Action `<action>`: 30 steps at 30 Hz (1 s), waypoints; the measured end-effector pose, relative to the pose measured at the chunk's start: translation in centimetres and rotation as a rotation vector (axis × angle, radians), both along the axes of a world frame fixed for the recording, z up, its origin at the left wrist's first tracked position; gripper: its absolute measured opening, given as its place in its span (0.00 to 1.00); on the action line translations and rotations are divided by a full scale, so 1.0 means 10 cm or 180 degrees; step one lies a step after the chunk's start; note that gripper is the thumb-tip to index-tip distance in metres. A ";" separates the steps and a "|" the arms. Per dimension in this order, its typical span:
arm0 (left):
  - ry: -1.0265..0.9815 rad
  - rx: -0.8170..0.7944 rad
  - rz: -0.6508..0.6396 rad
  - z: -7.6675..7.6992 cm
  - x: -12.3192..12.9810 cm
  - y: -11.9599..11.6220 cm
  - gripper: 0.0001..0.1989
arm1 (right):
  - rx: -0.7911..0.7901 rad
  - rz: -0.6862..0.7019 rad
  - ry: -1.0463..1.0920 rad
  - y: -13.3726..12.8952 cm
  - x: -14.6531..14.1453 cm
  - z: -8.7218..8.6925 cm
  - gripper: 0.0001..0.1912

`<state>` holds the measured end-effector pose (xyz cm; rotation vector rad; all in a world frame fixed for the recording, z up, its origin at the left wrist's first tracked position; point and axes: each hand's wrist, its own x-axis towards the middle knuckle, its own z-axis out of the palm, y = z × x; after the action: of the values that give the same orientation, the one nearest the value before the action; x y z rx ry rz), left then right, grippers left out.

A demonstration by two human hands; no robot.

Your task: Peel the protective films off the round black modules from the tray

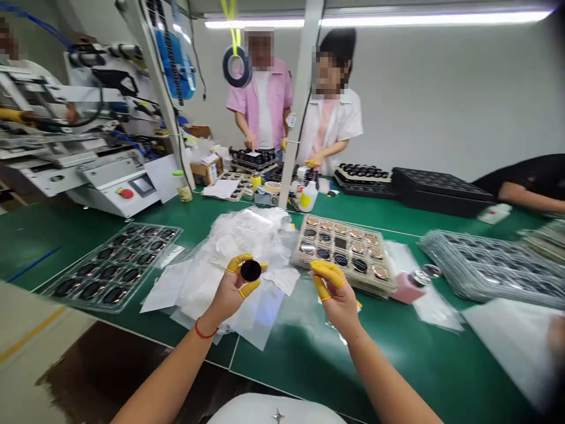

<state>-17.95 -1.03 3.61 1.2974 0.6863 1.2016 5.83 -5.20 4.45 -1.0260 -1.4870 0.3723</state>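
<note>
My left hand (236,288), with yellow finger covers, holds a round black disc (251,270) by its edge above a heap of white plastic sheets (198,277). To the right, my right hand (334,291) is raised, its covered fingers bent toward the thumb; whether something small is between them is too small to make out. Just behind it lies a stack of beige trays (344,250) with round gold-rimmed and black pieces in its pockets. A clear tray (115,265) of round dark pieces rests on the green table (282,347) at the left.
A pink bottle (408,287) stands beside the beige trays. Stacked clear trays (494,265) and a black case (441,191) are at the right. A white post (298,106) rises behind the bottles. Two people work across the table; another person's arm shows at the right.
</note>
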 end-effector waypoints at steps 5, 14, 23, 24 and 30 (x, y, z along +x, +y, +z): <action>-0.0083 0.0416 -0.0278 0.19 0.48 0.07 0.23 | 0.0005 -0.0143 0.0158 -0.36 0.27 0.07 0.12; -0.0198 0.0626 -0.0314 0.55 1.15 0.06 0.26 | -0.0087 -0.0166 0.0215 -0.63 0.74 0.28 0.10; -0.0479 0.1059 0.0223 0.87 1.47 0.21 0.26 | -0.0988 -0.0212 0.0689 -0.25 1.08 0.65 0.18; -0.0474 0.1111 0.0299 0.89 1.46 0.23 0.26 | -0.0920 -0.0455 0.0451 -0.23 1.15 0.69 0.15; -0.0169 0.1170 0.0285 0.83 1.28 0.34 0.25 | -0.0125 -0.1326 -0.2393 -0.28 1.23 0.84 0.13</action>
<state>-5.11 2.37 11.93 1.5424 0.5031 1.4788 18.14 -8.01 12.81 -1.5696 -1.8528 -0.3257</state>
